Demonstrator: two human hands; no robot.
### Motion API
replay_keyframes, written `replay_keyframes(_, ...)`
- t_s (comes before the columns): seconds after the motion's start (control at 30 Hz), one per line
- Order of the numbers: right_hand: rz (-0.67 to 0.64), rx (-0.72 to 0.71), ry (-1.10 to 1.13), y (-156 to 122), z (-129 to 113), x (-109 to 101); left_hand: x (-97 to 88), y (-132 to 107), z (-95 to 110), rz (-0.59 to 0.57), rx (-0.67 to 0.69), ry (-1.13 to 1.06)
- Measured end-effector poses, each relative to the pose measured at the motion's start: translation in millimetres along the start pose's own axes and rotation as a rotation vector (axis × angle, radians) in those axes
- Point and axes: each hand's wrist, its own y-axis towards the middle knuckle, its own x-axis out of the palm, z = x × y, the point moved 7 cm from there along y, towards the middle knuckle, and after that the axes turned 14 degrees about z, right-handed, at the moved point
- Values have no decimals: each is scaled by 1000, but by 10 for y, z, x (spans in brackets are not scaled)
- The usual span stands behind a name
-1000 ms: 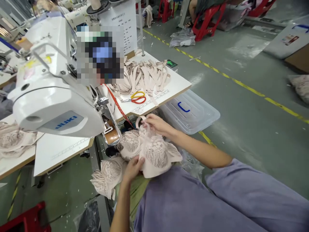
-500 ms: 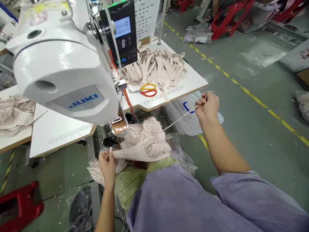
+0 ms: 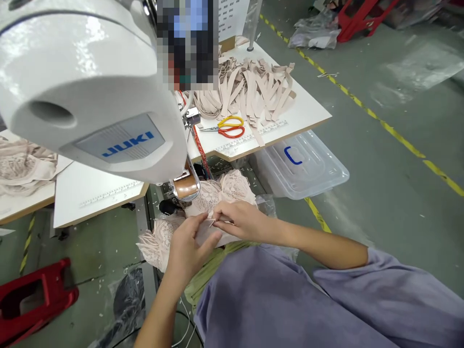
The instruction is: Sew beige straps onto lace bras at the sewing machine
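A pale pink lace bra [image 3: 237,186] lies across my lap, just below the sewing machine's head. My left hand [image 3: 190,246] rests at its sheer band, thumb and forefinger spread apart over the fabric; its other fingers are hidden. Close beside it, my right hand [image 3: 241,220] pinches the edge of the band between thumb and fingertips. The two hands nearly meet in front of the cups. More lace pieces [image 3: 161,239] hang to the left, partly behind my left hand.
The white sewing machine [image 3: 108,111] looms at upper left. Scissors [image 3: 230,127] and a heap of beige straps [image 3: 250,87] lie on the white table [image 3: 308,113]. A lidded clear plastic box [image 3: 311,169] stands below the table. A red stool [image 3: 39,299] is at lower left.
My right hand has come in from the far right, where it held a thin strip stretched out, to the band. My left hand has moved right and spread its thumb and forefinger.
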Motion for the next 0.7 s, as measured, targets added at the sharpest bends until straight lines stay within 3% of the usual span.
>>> replay_keyframes(0.17, -57, 10, -20, 29, -50, 0, 35, -59, -3, 45, 0, 61)
replay_keyframes(0.33, -42, 30, 129, 122, -116, -105, -5, -53, 57, 163, 123, 89)
replay_keyframes(0.53, -9, 351, 501, 149, 174, -60, -72, 23, 14, -23, 34, -50)
replay_keyframes(0.6, -39, 226, 470, 165, 82, -67, -120, 7, 16, -65, 11, -54)
replay_keyframes(0.7, -177, -99, 334, 125, -228, -49, -176, -28, 33, -89, 5, -29)
